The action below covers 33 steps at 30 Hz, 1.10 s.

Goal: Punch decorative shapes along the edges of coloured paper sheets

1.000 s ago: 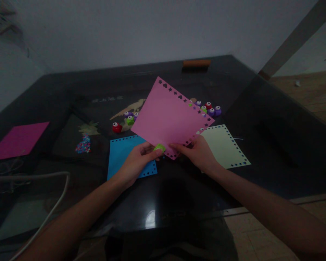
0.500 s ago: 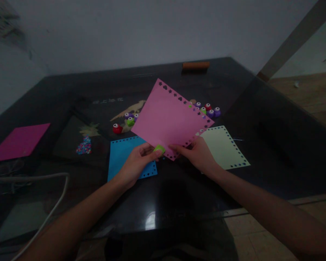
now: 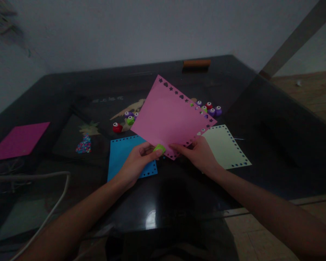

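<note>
- From where I stand, the small green block [image 3: 159, 148] sits on the lower-left edge of the pink sheet [image 3: 168, 119], close to the corner nearest the person; whether that edge runs inside it, I cannot tell.
- The left hand [image 3: 139, 156] pinches the block, thumb on top; the right hand [image 3: 201, 154] grips the sheet by its lower-right edge, thumb on top, its fingers mostly hidden beneath.
- The block is nearer the left hand, and the right thumb's tip lies just to its right, apart from it.
- The sheet is raised above the counter [image 3: 263, 145] like a diamond, one corner away from the person; cut-out stars and hearts line its two right-hand edges.
- I count four sheets: the pink one, a blue sheet [image 3: 123, 152] under the left hand, a pale green sheet [image 3: 224, 146] by the right, and a magenta sheet [image 3: 20, 140] far left.
- Eye-topped pieces: left group [image 3: 117, 127], four visible (two purple, one red, one green); right group [image 3: 218, 111], at least five (three purple, one red, one green).
- One confetti heap [image 3: 84, 146] lies left of the blue sheet.
</note>
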Tool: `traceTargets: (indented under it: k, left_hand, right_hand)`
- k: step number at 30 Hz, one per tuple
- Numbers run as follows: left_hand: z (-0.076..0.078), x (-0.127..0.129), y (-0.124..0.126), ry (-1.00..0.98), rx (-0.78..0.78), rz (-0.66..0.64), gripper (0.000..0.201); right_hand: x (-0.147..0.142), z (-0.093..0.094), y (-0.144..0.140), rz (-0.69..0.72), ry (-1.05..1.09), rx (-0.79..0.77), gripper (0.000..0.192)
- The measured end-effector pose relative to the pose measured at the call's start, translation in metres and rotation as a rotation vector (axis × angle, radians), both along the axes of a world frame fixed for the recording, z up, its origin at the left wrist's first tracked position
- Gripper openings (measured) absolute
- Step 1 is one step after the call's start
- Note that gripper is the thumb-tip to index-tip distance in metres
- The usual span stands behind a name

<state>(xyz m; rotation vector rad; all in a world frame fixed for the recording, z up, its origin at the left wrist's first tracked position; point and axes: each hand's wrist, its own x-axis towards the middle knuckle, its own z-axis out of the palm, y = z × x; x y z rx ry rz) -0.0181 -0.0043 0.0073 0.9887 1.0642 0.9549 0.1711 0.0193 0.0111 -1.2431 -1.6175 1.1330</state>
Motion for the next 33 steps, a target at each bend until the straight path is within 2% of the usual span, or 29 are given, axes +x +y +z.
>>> traceTargets:
  k: [8, 27, 33]
  left_hand:
    - [0.0035, 0.0020, -0.0015, 0.018, 0.036, 0.004, 0.029]
    - [0.0058, 0.0042, -0.0044, 0.025, 0.067, 0.054, 0.027]
    - [0.0046, 0.0066, -0.0038, 0.052, 0.051, 0.066, 0.024]
  right_hand:
    - [0.0002, 0.0019, -0.0011, -0.023, -0.081, 0.007, 0.026]
    - [-0.0007, 0.0089, -0.0037, -0.023, -0.047, 0.018, 0.025]
    - [0.0003, 0.0077, -0.0043, -0.056, -0.080, 0.004, 0.031]
